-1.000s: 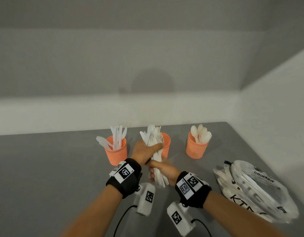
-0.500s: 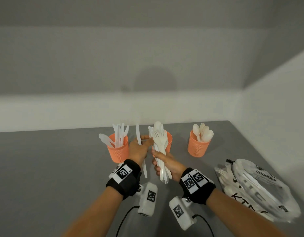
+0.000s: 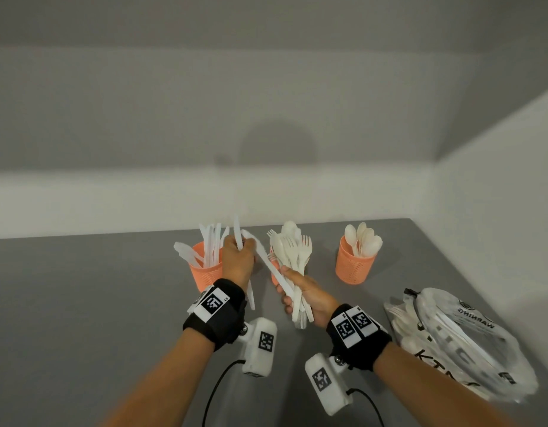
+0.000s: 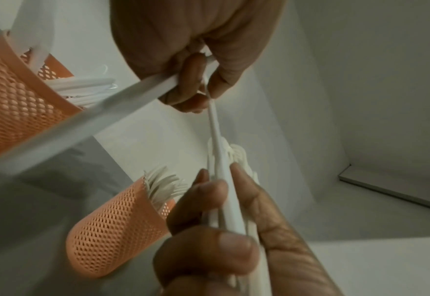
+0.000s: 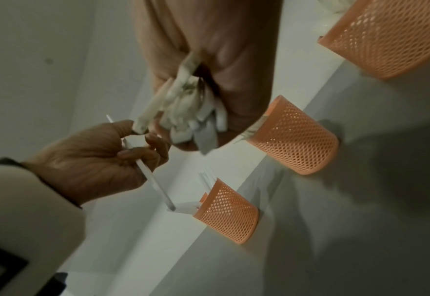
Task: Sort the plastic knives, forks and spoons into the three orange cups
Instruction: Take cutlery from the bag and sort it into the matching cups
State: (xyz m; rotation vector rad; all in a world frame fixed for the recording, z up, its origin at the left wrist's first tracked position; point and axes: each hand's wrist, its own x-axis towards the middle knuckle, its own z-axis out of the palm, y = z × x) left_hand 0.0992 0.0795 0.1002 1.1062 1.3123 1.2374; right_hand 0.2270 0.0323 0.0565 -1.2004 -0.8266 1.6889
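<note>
Three orange mesh cups stand in a row: the left cup point(image 3: 205, 272) holds knives, the middle cup point(image 4: 112, 230) holds forks, the right cup point(image 3: 354, 266) holds spoons. My right hand point(image 3: 294, 292) grips a mixed bundle of white cutlery point(image 3: 292, 251) upright in front of the middle cup. My left hand point(image 3: 240, 246), beside the knife cup, holds one knife point(image 3: 251, 291) upright. Its fingertips also pinch the tip of a second knife point(image 3: 266, 263). That knife slants up out of the bundle, its handle still in my right hand.
A clear plastic bag point(image 3: 470, 340) with more white cutlery lies on the grey table point(image 3: 81, 303) at the right, near the side wall. A white wall runs just behind the cups. Cables trail from both wrist cameras toward me.
My left hand drew one knife out of the bundle and shifted left toward the knife cup. It now also pinches a second knife, which slants out of the bundle.
</note>
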